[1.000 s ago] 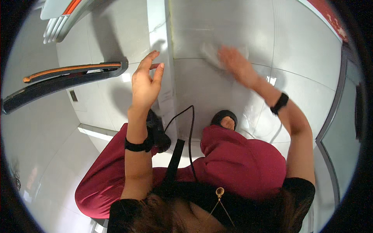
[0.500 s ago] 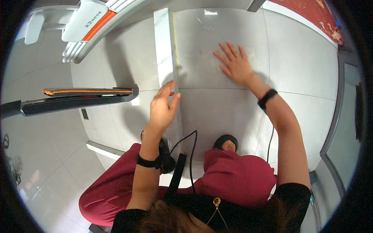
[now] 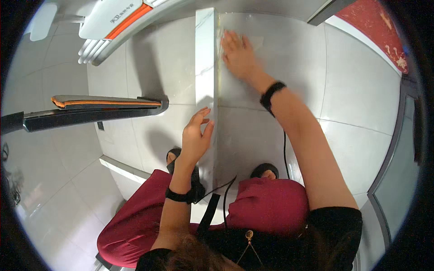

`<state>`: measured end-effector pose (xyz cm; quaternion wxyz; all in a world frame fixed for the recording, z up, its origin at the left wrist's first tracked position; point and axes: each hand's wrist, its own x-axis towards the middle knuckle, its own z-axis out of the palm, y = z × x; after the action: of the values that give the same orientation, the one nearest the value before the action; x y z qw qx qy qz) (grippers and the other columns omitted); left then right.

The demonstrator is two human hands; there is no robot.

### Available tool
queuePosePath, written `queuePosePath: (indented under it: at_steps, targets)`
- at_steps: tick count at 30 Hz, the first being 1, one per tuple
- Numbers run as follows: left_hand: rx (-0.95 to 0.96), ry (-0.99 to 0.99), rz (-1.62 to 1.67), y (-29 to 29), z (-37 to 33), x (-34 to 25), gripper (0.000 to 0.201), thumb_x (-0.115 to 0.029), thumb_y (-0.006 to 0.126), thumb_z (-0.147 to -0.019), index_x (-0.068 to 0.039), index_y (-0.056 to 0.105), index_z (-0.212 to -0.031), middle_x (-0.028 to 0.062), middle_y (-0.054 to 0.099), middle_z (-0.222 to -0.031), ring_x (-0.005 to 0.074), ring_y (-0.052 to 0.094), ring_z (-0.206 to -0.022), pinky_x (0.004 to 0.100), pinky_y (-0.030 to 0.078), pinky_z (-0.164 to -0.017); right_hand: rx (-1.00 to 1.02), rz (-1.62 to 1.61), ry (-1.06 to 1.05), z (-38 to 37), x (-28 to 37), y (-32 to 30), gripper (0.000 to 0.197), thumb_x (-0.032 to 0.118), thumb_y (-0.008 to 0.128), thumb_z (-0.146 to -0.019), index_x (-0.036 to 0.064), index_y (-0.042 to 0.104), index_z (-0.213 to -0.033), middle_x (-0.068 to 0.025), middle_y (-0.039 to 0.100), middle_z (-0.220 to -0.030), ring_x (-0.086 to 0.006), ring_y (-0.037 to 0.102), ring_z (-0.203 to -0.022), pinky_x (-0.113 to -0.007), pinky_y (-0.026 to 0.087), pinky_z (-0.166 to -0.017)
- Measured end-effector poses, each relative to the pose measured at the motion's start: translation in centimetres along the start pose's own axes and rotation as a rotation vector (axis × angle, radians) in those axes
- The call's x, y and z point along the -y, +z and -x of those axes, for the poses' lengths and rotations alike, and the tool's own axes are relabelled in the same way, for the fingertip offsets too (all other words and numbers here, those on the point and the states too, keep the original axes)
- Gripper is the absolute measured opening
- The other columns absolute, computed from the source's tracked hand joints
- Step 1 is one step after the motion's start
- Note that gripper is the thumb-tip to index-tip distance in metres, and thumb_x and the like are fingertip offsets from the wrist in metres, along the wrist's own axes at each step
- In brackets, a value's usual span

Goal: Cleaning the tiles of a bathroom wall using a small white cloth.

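Note:
My right hand (image 3: pixel 239 56) lies with its fingers stretched over the grey tiled floor (image 3: pixel 275 77), beside the far part of a raised white marble strip (image 3: pixel 205 58). Nothing shows in its grasp; its palm is hidden. Just right of its fingers is a pale yellowish patch (image 3: pixel 258 43), and I cannot tell whether it is a wet mark or a thin piece of something. My left hand (image 3: pixel 196 137) hovers over or rests on the near part of the strip, fingers loosely apart and holding nothing visible. A yellowish line runs along the strip's right edge.
A black bar-shaped stand part with orange edging (image 3: pixel 108 104) juts in from the left. A white and orange rack (image 3: pixel 117 20) stands at the far left. Thin black cables (image 3: pixel 224 198) hang near my knees. A red mat (image 3: pixel 375 27) lies far right, a grey-framed glass panel (image 3: pixel 395 167) below it.
My right hand has swept left and a little farther away, to the marble strip's edge. My left hand keeps about the same place over the strip. The whole view has shifted slightly.

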<state>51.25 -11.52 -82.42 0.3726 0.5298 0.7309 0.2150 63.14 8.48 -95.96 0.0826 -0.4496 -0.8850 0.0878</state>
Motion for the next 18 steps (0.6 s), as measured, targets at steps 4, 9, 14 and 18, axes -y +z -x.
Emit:
queuePosePath:
  at_steps: [4, 9, 14, 18]
  targets:
    - [0.0, -0.117, 0.089, 1.7, -1.7, 0.0, 0.032, -0.017, 0.056, -0.084, 0.001, 0.053, -0.109, 0.0169, 0.059, -0.105, 0.0219, 0.061, -0.083, 0.031, 0.048, -0.066, 0.024, -0.211, -0.226, 7.5, 1.5, 0.1, 0.042, 0.017, 0.045, -0.085, 0.0077, 0.041, -0.126, -0.0098, 0.03, -0.139, -0.0246, 0.023, -0.131, -0.046, 0.016, -0.106]
    - [-0.003, -0.167, 0.32, 4.2, -2.6, -0.7, 0.034, -0.023, 0.054, -0.087, 0.0, 0.051, -0.112, 0.0105, 0.058, -0.102, 0.0189, 0.057, -0.087, 0.0279, 0.045, -0.071, 0.051, -0.38, -0.347, 15.2, 2.2, -0.5, 0.033, 0.007, 0.049, -0.079, 0.007, 0.05, -0.112, -0.0121, 0.043, -0.127, -0.0263, 0.04, -0.115, -0.043, 0.029, -0.097]
    - [-0.072, -0.417, 0.638, 5.3, -2.5, -3.0, 0.048, -0.042, 0.047, -0.088, -0.005, 0.046, -0.118, 0.0091, 0.05, -0.113, 0.0214, 0.051, -0.101, 0.0339, 0.041, -0.081, -0.223, -1.258, 0.277, 14.9, 5.6, -5.3, 0.015, 0.005, 0.049, -0.075, 0.0035, 0.052, -0.09, -0.0137, 0.051, -0.09, -0.0281, 0.047, -0.09, -0.037, 0.037, -0.08]
    - [0.099, -0.546, 1.358, 3.9, -3.6, -4.7, 0.063, -0.061, 0.035, -0.084, -0.007, 0.045, -0.117, 0.0125, 0.048, -0.115, 0.0266, 0.047, -0.107, 0.0465, 0.039, -0.087, -0.394, -1.212, -0.14, 11.6, 7.9, -9.7, 0.014, 0.01, 0.049, -0.079, 0.0023, 0.048, -0.09, -0.0137, 0.047, -0.095, -0.0288, 0.044, -0.093, -0.037, 0.035, -0.078]
